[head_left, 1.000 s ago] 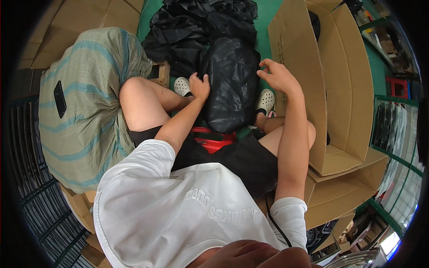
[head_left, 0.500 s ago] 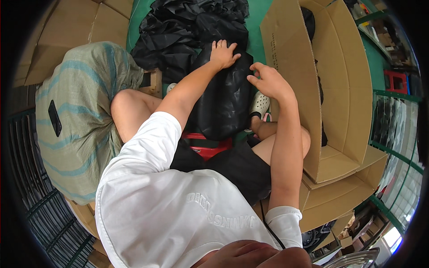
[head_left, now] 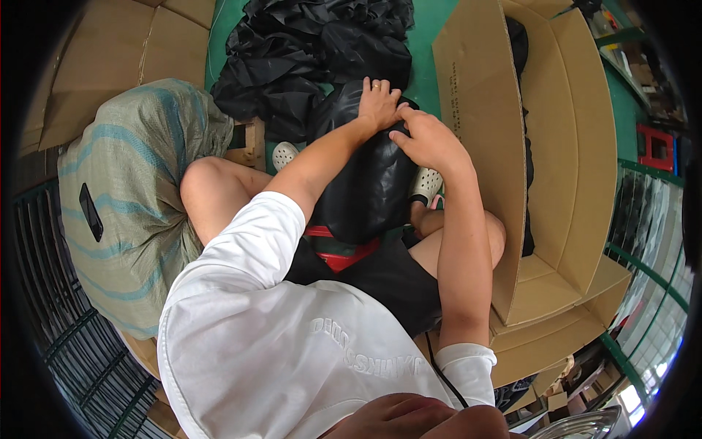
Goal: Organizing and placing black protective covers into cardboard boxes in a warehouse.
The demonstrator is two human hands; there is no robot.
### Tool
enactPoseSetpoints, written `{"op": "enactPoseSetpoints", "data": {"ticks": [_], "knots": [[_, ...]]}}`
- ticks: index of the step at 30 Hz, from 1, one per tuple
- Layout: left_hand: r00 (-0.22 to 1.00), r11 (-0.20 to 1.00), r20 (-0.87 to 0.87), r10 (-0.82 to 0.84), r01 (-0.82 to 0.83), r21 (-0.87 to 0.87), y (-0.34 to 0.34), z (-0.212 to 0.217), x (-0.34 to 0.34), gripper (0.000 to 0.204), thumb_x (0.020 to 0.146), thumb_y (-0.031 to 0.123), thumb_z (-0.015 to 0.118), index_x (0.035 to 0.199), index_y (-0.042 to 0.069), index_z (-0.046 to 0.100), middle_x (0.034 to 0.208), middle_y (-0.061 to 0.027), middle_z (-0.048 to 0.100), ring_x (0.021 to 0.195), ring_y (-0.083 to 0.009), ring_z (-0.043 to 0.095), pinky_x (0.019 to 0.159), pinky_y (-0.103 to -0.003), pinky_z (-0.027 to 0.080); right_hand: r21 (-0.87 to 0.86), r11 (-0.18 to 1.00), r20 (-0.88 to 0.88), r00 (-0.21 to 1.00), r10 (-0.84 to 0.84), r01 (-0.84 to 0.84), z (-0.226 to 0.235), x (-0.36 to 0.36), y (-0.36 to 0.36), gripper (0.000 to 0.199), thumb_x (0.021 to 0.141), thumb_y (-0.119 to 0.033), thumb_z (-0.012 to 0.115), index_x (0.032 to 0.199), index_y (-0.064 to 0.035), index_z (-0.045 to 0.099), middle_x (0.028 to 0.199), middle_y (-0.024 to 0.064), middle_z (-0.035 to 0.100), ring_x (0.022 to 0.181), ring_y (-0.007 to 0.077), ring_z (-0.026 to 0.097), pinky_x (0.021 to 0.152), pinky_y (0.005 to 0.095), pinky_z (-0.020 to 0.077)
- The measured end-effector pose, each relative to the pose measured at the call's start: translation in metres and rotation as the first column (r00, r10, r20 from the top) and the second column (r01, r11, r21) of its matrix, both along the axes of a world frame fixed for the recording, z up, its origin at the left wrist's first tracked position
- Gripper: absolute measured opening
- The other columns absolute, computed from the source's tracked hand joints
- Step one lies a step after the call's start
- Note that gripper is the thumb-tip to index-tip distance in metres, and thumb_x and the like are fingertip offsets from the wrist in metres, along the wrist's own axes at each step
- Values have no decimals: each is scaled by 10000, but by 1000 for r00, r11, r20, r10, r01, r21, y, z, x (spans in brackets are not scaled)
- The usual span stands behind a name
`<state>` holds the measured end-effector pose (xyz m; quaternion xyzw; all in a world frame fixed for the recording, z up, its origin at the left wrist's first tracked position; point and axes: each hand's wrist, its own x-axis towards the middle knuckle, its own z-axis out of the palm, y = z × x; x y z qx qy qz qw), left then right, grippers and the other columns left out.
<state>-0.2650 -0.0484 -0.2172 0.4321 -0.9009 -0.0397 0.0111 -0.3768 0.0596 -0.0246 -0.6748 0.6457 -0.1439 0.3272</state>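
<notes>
While both hands work top of black bag (head_left: 369, 186) on lap: left hand (head_left: 378, 104) flat, pressing it; right hand (head_left: 428, 139) pinching same end. Bag looks filled, unsealed. Pile of black bags (head_left: 307, 51) beyond; open box (head_left: 534, 168) at right.

Single head view, fisheye, looking steeply down from above the black bag (head_left: 369, 183), close, cardboard box (head_left: 556, 146) right of it

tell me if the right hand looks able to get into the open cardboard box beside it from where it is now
Probably yes. The right hand rests on the black bag on the lap, right next to the cardboard box, whose open side faces the person, with nothing between them.
</notes>
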Motion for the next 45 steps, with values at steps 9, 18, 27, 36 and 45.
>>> {"op": "enactPoseSetpoints", "data": {"ticks": [9,18,27,36,45], "knots": [[987,994,-153,-50,63,85,101,8,59,729,931,491,451,1497,53,307,1595,-157,198,1483,-324,148,1188,-495,121,83,995,-12,998,62,-61,-24,7,-24,361,870,-237,625,1138,0,580,1105,224,641,1078,389,591,905,440,480],[998,962,-32,-46,53,269,127,17,106,780,895,554,461,1513,101,312,1589,-126,242,1485,-307,155,1199,-473,67,91,977,-77,976,202,-195,7,63,-29,311,862,-252,599,1089,-40,581,1013,196,648,975,378,634,829,496,487],[994,837,-58,95,-48,546,125,26,101,720,898,527,451,1492,129,360,1549,-102,340,1456,-281,237,1202,-488,45,56,977,-86,974,210,-206,5,70,-36,318,850,-261,629,1054,-21,591,1001,195,653,956,382,642,836,480,484],[987,826,-112,112,-30,563,124,34,105,723,882,546,464,1463,119,406,1521,-111,385,1429,-294,291,1198,-493,84,57,972,-73,970,233,-230,1,78,-31,312,866,-256,606,1071,-21,584,1026,203,649,973,384,639,837,497,482],[994,969,-112,11,17,245,130,11,108,790,873,557,492,1500,102,338,1570,-122,288,1484,-284,165,1198,-478,88,139,972,-115,972,203,-187,-13,62,-25,263,861,-221,565,1042,-32,581,1047,210,647,1002,380,635,855,503,484]]}}
